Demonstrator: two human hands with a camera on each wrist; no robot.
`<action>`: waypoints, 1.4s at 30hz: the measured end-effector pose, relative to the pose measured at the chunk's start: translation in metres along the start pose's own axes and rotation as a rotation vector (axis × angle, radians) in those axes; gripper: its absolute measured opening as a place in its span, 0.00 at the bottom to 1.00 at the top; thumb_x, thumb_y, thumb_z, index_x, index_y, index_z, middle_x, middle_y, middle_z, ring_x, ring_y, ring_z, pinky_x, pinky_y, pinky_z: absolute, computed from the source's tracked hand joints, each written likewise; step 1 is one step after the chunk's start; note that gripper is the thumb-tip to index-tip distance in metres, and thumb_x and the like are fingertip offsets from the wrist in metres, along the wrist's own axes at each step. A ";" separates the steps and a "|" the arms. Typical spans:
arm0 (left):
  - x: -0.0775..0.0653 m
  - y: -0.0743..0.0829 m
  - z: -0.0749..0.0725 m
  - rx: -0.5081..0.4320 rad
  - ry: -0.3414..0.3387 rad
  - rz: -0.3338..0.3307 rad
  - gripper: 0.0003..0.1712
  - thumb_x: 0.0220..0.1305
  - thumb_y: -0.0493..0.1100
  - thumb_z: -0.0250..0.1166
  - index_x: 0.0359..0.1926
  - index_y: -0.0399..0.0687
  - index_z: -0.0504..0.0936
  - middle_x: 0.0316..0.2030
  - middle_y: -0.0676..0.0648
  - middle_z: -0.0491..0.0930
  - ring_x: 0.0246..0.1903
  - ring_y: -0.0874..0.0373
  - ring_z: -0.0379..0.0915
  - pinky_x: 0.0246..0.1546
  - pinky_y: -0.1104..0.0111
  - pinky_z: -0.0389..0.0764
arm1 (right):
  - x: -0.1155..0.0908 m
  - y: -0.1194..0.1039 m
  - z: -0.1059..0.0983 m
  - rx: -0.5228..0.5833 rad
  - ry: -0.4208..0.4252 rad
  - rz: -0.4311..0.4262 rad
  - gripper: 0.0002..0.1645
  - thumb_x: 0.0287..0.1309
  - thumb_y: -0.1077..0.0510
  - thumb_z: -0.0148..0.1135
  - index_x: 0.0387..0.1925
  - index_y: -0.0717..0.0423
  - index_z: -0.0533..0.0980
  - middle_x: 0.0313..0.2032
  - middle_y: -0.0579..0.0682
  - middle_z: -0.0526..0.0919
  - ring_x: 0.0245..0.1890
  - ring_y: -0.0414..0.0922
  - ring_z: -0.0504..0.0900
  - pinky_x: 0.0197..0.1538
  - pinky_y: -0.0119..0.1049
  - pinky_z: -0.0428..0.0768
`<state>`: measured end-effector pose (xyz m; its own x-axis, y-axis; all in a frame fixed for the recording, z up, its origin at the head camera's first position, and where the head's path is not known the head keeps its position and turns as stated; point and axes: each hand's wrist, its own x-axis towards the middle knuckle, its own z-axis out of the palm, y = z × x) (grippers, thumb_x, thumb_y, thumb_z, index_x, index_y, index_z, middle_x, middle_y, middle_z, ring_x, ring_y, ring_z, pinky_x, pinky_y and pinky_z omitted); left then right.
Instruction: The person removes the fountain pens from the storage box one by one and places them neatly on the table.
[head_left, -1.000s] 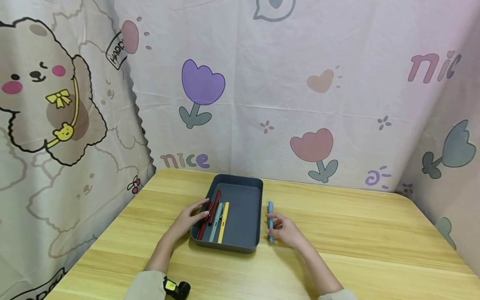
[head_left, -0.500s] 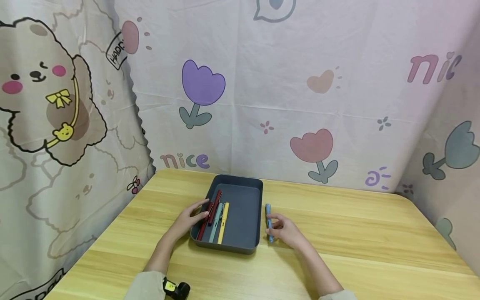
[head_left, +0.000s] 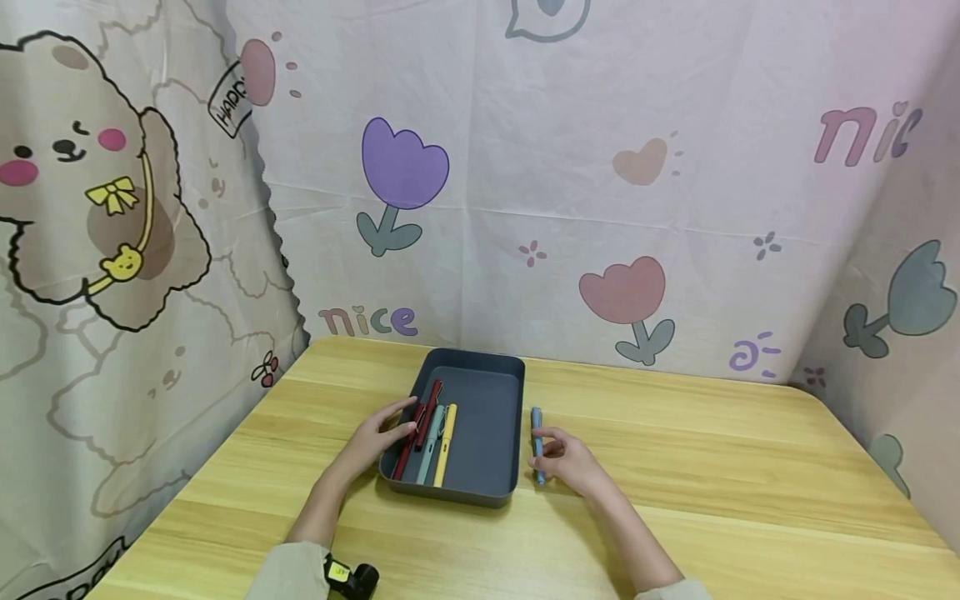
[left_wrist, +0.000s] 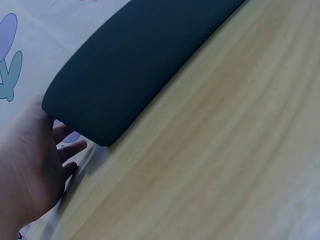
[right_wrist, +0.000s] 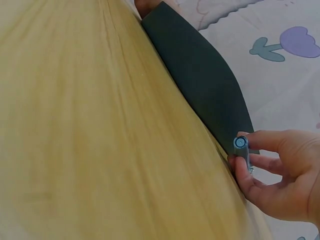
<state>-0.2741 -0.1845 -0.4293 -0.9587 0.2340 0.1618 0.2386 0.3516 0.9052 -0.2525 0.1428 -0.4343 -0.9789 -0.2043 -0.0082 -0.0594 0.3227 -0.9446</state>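
Observation:
A dark grey tray (head_left: 480, 433) lies on the table, holding two dark red pens (head_left: 430, 417), a grey-green pen (head_left: 430, 444) and a yellow pen (head_left: 446, 446) along its left side. My left hand (head_left: 375, 439) holds the tray's left wall; its thumb reaches over the rim, and in the left wrist view other fingers (left_wrist: 75, 148) show loosely bent outside the wall. Just right of the tray, my right hand (head_left: 572, 461) pinches a blue pen (head_left: 537, 421) between thumb and fingers. In the right wrist view, that pen's round end (right_wrist: 241, 143) faces the camera.
The wooden table (head_left: 675, 450) extends to both sides and in front of the tray. A printed curtain (head_left: 525, 167) hangs behind the table and at its sides. A black strapped camera (head_left: 352, 577) is worn on the left wrist.
The blue pen's far end has swung slightly left, towards the tray, in my right hand's pinch. My left hand and the tray stay where they were.

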 end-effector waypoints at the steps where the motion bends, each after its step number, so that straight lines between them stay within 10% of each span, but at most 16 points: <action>1: 0.002 -0.005 0.000 0.006 0.003 0.002 0.30 0.63 0.45 0.60 0.65 0.42 0.65 0.64 0.36 0.58 0.62 0.37 0.51 0.60 0.48 0.54 | 0.000 0.000 0.000 0.001 -0.002 -0.002 0.31 0.49 0.68 0.65 0.57 0.68 0.68 0.36 0.58 0.73 0.34 0.46 0.75 0.35 0.38 0.78; 9: 0.010 -0.027 -0.001 0.024 0.014 0.019 0.31 0.62 0.50 0.60 0.65 0.47 0.66 0.65 0.38 0.58 0.63 0.38 0.51 0.60 0.48 0.53 | -0.001 -0.003 0.004 -0.058 0.012 -0.027 0.31 0.47 0.69 0.65 0.56 0.69 0.68 0.33 0.56 0.73 0.30 0.45 0.75 0.31 0.37 0.78; 24: -0.005 0.015 -0.001 -0.007 -0.017 -0.007 0.30 0.64 0.40 0.59 0.64 0.35 0.63 0.64 0.33 0.57 0.63 0.36 0.49 0.61 0.48 0.52 | 0.002 0.001 0.003 -0.109 0.008 -0.088 0.31 0.45 0.71 0.65 0.54 0.72 0.69 0.32 0.57 0.73 0.29 0.44 0.76 0.27 0.35 0.78; 42: -0.004 0.012 0.000 0.015 -0.007 -0.013 0.30 0.64 0.41 0.59 0.64 0.37 0.64 0.64 0.34 0.57 0.62 0.36 0.50 0.60 0.47 0.52 | -0.001 0.004 0.011 -0.245 0.116 -0.140 0.29 0.43 0.69 0.69 0.51 0.69 0.73 0.34 0.57 0.70 0.34 0.50 0.78 0.31 0.34 0.79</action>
<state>-0.2678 -0.1817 -0.4191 -0.9607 0.2355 0.1472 0.2284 0.3684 0.9012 -0.2497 0.1345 -0.4419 -0.9727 -0.1600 0.1679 -0.2273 0.5146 -0.8267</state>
